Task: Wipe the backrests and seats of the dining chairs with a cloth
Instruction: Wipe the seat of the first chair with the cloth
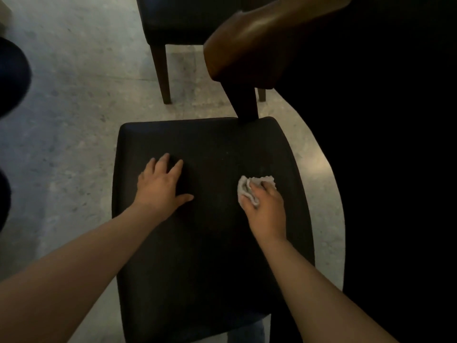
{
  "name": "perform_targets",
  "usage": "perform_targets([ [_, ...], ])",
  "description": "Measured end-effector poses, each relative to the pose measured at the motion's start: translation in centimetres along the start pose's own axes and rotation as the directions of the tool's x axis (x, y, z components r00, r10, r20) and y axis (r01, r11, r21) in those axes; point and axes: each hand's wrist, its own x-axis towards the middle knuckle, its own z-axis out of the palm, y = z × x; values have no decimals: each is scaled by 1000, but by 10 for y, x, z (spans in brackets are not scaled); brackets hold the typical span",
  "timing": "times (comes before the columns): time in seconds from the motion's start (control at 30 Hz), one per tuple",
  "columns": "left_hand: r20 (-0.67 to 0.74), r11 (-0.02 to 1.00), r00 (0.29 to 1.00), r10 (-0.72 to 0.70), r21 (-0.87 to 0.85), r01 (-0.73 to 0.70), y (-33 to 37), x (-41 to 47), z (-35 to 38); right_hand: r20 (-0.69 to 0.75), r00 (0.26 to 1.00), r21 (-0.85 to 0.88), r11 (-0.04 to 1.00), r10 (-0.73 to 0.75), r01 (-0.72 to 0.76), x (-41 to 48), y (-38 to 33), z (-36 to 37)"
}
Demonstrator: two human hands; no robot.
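Note:
A dining chair's black padded seat [212,233] fills the middle of the head view. My left hand [162,186] lies flat on the seat's left half with its fingers spread and straight. My right hand [265,206] grips a crumpled whitish cloth [247,188] and presses it onto the seat's right half. The cloth sticks out past my fingertips. The brown wooden backrest top [257,43] of this chair rises at the upper right, on a dark post [243,100] that meets the seat's far edge.
A second dark chair [188,18] with brown legs [162,70] stands beyond on the pale concrete floor [74,107]. A large dark mass [395,144] fills the right side. Dark rounded shapes [12,78] sit at the left edge.

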Motion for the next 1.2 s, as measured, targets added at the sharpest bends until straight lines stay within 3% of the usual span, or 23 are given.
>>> perform_targets([
  [0.1, -2, 1000, 1000, 7, 17, -7, -2, 18, 1, -37, 999, -54, 999, -4, 2, 5, 1, 8],
  [0.23, 22, 1000, 1000, -20, 10, 19, 0, 31, 8, -157, 987, 104, 993, -31, 48, 22, 2, -4],
  [0.33, -12, 999, 999, -46, 0, 46, 3, 32, 18, -272, 960, 125, 987, -62, 99, 45, 0, -19],
  [0.63, -66, 999, 997, -39, -9, 39, 1, 36, 34, -389, 912, -2, 990, -130, 140, 129, -4, -26],
  [0.87, -98, 1000, 995, -23, -1, 23, -3, 38, 43, -290, 944, -24, 987, -158, 158, 169, -12, -19],
  [1.1, -91, 999, 995, -39, 21, 41, -1, 39, 42, -266, 939, 56, 969, -218, 241, 114, 1, 4],
  [1.2, -82, 999, 996, -38, 26, 41, 0, 38, 41, -334, 913, 36, 964, -236, 262, 116, 1, -9],
])
